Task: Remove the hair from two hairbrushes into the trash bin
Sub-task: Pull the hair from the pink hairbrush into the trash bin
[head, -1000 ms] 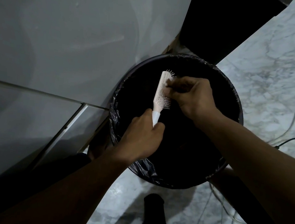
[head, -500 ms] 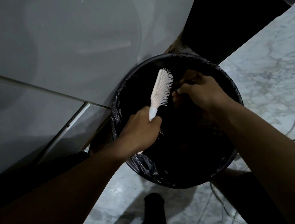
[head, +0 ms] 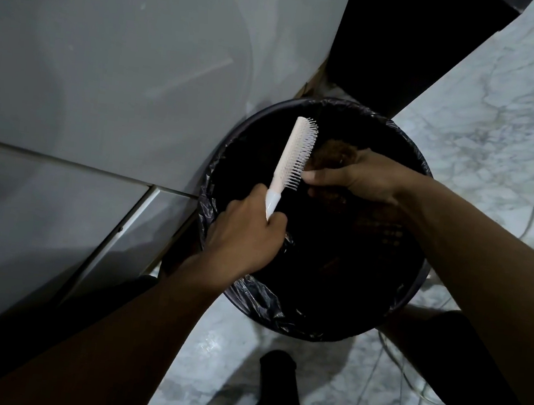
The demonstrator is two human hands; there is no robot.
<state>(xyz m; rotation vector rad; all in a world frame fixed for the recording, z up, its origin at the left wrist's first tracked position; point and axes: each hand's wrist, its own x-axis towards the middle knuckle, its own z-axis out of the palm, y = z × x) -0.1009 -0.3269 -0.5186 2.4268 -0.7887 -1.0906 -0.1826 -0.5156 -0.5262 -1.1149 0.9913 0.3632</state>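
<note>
I held the hairbrush [head: 292, 158] over the trash bin [head: 414, 285], my left hand [head: 248, 233] closed tight around its white handle near the bin's left rim, the head tilted up and away from me with the bristles facing right, toward the bin's middle. A second before, my right hand [head: 358, 176] had been pressed into the bristles with its fingers buried among them. Half a second on it had come off the brush, and now it sat just beside the bristles, above the far half of the bin's opening, the thumb nearly touching the lower rows. My right fingers were curled together around a brownish clump of hair [head: 333, 151], which showed above my knuckles, just right of the brush head.

I judged from this that one pull had worked: a wad had come free of the brush and was in my grip, directly over the black liner [head: 261, 296], so letting go would drop it inside the bin. The bristles looked fairly clean from where I stood, though the light was dim and I could not tell whether strands remained at their roots. The bin's inside was too dark to show what already lay there. No second brush was in sight around the bin, so I judged that half of the job was either finished or waiting.
</note>
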